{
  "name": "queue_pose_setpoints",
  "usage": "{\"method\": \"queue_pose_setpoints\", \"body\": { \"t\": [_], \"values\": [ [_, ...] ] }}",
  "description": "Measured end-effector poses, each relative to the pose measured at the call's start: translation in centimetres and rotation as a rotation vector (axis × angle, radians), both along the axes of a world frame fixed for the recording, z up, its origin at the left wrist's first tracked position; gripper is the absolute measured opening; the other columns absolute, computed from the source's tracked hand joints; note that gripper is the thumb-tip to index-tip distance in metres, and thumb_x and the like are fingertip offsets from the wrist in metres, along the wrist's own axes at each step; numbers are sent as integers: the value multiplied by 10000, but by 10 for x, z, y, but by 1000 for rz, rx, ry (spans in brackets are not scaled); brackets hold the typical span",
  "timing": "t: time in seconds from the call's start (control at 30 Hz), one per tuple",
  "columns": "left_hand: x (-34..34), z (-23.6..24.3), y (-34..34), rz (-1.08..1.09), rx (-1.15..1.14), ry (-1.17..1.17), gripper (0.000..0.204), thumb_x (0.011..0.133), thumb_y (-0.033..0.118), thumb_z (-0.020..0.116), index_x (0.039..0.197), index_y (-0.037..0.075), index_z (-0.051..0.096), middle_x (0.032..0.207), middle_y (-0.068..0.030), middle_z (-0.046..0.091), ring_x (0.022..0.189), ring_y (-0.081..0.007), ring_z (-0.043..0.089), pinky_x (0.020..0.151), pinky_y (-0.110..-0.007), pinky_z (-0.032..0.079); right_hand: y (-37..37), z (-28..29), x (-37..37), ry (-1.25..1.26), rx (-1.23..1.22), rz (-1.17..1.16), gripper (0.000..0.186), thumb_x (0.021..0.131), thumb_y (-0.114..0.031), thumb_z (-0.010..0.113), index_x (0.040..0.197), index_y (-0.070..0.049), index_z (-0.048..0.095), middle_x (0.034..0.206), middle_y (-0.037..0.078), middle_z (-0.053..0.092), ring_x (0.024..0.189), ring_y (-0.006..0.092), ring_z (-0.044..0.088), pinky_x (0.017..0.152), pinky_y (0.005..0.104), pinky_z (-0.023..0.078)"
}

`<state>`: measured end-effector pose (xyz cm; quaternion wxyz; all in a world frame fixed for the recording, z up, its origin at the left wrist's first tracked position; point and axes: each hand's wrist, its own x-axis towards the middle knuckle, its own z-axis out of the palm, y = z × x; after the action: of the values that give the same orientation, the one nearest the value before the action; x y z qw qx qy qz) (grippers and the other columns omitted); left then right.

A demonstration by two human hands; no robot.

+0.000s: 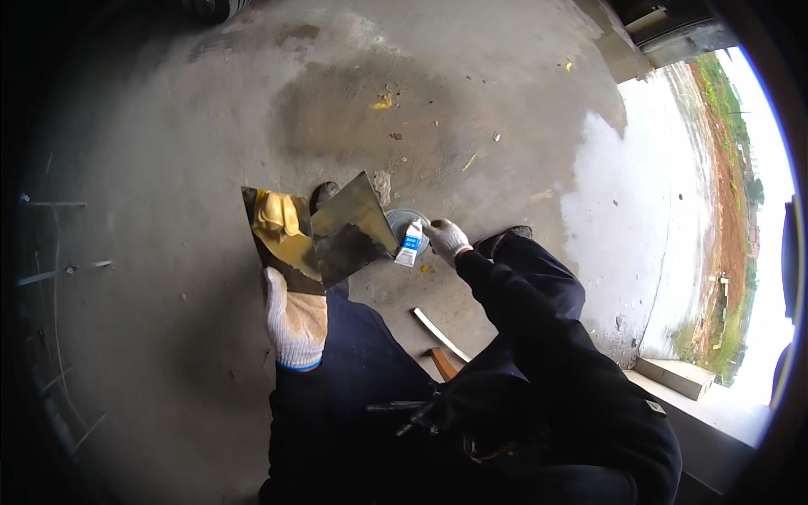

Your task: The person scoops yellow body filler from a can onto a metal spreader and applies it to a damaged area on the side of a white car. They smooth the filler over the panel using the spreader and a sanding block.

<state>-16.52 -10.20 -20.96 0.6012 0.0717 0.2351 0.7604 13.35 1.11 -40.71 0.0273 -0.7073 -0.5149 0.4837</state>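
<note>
Gloved, my left hand (297, 326) grips a metal plate (266, 244) bearing yellow paste (278, 215); my right hand (450, 240) meets the white-and-blue tube (409, 244) over a grey disc (396, 218), pinching or merely touching, I can't tell.

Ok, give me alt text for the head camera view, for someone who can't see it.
A gloved left hand holds a dark plate bearing yellow paste, with a smeared second plate beside it. The gloved right hand is at a white-and-blue tube by a round grey object, above a concrete floor.
</note>
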Motion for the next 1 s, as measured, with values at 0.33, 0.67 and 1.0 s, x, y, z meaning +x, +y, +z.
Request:
{"method": "queue_pose_setpoints", "body": {
  "t": [0.33,0.67,1.0],
  "values": [
    [-19,-11,14,16,-122,25,517,1110,269,477,1576,73,367,1601,-67,433,1463,-247,407,1244,-462,281,-26,-105,-43,-264,91,-269,593,854,-514,764,1120,4,651,1059,292,719,1021,427,711,886,468,559],
    [26,-8,32,-137,-77,20,544,1086,252,519,1556,13,383,1574,-139,457,1451,-289,434,1216,-490,339,7,91,-12,415,539,-112,182,1078,-167,534,1199,-32,523,1027,128,722,771,157,717,708,314,586],
    [127,-19,27,-292,-154,29,423,1097,198,488,1446,-41,481,1406,-174,592,1313,-288,576,1138,-443,446,-90,322,59,-44,803,211,179,1021,-93,568,1137,-15,680,921,177,765,832,266,778,728,349,599]
  ]
}}
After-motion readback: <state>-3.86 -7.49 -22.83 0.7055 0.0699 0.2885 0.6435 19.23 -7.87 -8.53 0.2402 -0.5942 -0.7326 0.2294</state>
